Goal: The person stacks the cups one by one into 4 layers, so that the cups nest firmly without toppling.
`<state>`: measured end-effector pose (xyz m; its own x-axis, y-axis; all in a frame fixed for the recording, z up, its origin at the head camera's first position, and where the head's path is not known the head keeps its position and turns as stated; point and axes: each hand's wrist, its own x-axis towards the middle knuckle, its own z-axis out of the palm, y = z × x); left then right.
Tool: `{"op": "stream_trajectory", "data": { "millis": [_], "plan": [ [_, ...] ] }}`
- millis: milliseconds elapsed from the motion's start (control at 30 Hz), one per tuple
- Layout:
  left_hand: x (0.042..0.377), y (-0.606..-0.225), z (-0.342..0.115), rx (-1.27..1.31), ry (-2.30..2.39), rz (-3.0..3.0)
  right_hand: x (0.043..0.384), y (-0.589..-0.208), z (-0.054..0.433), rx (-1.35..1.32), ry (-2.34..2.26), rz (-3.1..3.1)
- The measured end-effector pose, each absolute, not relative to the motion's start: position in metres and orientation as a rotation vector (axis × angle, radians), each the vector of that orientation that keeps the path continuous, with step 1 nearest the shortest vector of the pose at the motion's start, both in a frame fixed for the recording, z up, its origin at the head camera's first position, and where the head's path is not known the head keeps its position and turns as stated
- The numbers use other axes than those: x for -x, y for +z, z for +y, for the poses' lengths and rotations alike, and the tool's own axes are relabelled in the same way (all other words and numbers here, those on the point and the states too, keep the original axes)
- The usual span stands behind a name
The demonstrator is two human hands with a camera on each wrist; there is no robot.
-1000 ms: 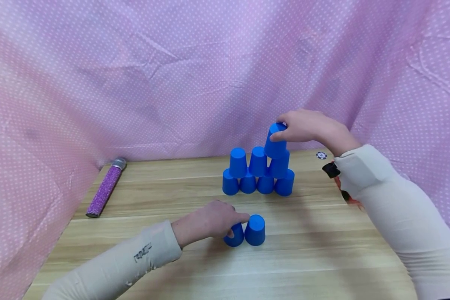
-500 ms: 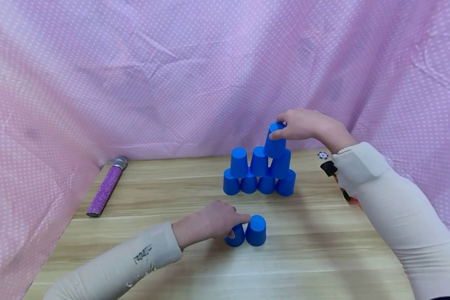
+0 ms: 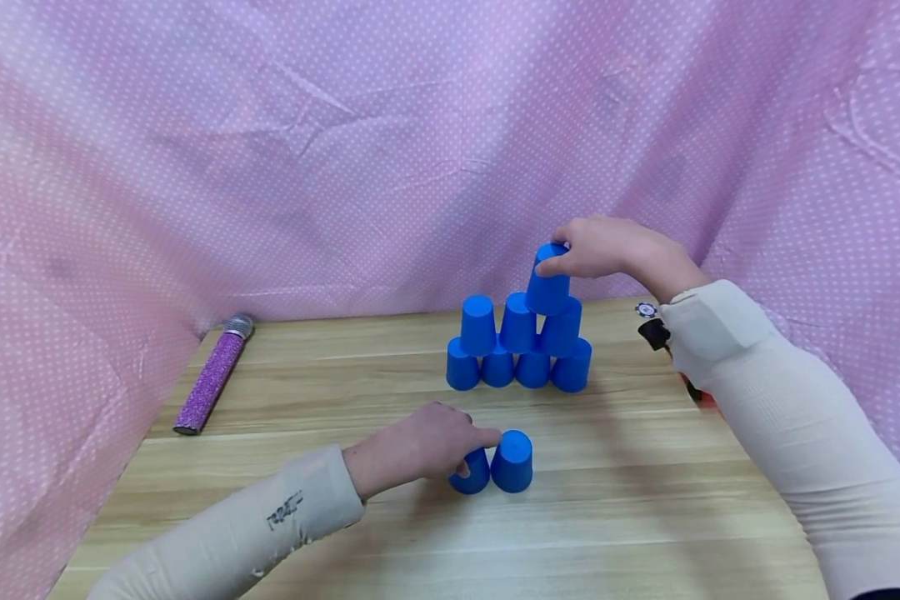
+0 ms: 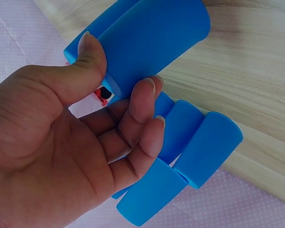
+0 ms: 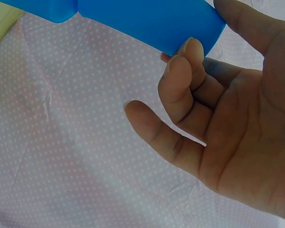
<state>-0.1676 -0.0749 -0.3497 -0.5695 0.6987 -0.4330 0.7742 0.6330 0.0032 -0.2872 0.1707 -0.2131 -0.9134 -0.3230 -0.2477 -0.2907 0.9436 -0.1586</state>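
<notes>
My right hand (image 3: 603,247) grips an upside-down blue cup (image 3: 547,292) near its base, thumb on the near side. That cup is at third-tier height, over the right part of a row of three blue cups (image 3: 478,327); whether it bears on them is hard to tell. Beneath them stands a bottom row of several upside-down blue cups (image 3: 462,367). Nearer the front, my left hand (image 3: 427,440) holds another blue cup (image 3: 474,481) between thumb and fingers, partly covering it. Close on its right stands one more blue cup (image 3: 513,462).
A glittery purple microphone (image 3: 212,379) lies at the left of the wooden table (image 3: 330,375). At the right, a poker chip (image 3: 646,310) and a black-and-red object (image 3: 654,334) lie by my sleeve, which partly hides the latter. Pink dotted cloth (image 3: 345,167) hangs behind.
My right hand has shifted slightly left with its cup over the second row. The left hand and the two front cups stay practically as they were.
</notes>
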Motion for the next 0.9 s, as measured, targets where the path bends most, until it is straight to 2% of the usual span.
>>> {"op": "stream_trajectory", "data": {
  "millis": [900],
  "plan": [
    [0.158, -0.353, -0.064, -1.122, -0.278, 2.488, 0.289, -0.215, 0.178, 0.496, -0.205, 2.795]
  ]
}}
